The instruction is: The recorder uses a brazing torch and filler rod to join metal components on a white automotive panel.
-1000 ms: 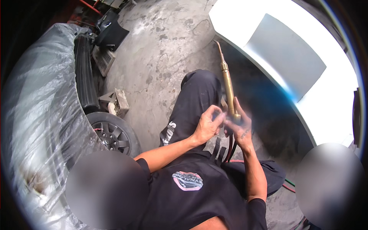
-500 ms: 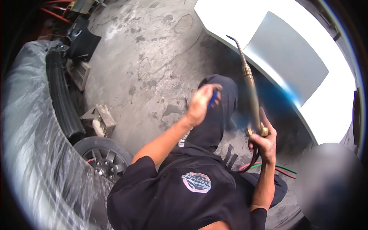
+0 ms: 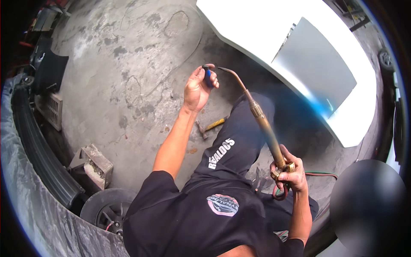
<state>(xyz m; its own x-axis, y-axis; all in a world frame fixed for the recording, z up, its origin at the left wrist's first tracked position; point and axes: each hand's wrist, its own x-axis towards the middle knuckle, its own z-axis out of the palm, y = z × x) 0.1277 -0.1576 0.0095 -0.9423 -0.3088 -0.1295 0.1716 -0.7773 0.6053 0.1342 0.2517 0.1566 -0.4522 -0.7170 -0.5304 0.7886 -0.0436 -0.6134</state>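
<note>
In my left hand [image 3: 195, 93] is a small blue lighter [image 3: 208, 78], held upright with my fingers closed round it. Its dark top is just beside the bent tip of a brass gas welding torch [image 3: 268, 136]; a narrow gap seems to separate them. I can make out no flame. My right hand [image 3: 296, 174] grips the torch's lower end by the brass valve knobs, and the torch slants up and left over my knee. Red and green hoses [image 3: 321, 174] run from that side, partly hidden behind my hand and leg.
A large white vehicle panel [image 3: 252, 30] with a grey section stands at the upper right. On the concrete floor lies a yellow-handled hammer [image 3: 215, 124]. To the left are a wheel [image 3: 105, 210], a metal block [image 3: 96, 167], a long black part [image 3: 40, 141] and plastic sheeting [image 3: 25, 205].
My left hand has risen and moved left, bringing the lighter beside the torch tip. The torch tip has swung left and down. The view has shifted, and the hammer now shows.
</note>
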